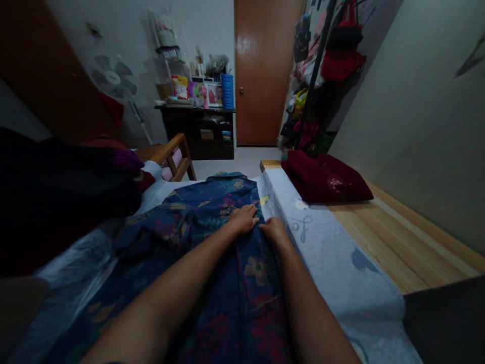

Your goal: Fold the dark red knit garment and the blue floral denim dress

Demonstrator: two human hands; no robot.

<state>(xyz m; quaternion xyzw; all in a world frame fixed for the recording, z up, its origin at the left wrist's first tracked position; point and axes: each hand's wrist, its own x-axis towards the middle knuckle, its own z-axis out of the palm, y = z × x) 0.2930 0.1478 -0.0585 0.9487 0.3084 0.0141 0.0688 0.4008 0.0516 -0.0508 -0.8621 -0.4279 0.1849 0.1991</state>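
A dark blue floral jacket (223, 253) lies spread on the bed, its collar at the far end and a sleeve bent across its left part. My left hand (244, 219) rests on the cloth near the right edge, palm down with fingers stretched out. Just to its right, my right hand (275, 231) is closed at the jacket's edge, thumb and fingers pinching the cloth. Its fingertips are partly hidden. Both forearms reach over the jacket from the near side.
A folded maroon garment (328, 177) lies on the wooden ledge (379, 237) at right. Dark clothes (64, 197) are heaped at left. Under the jacket is a pale printed sheet (322, 253). Farther off are a wooden chair (182, 156), a standing fan (113, 78) and a door (265, 76).
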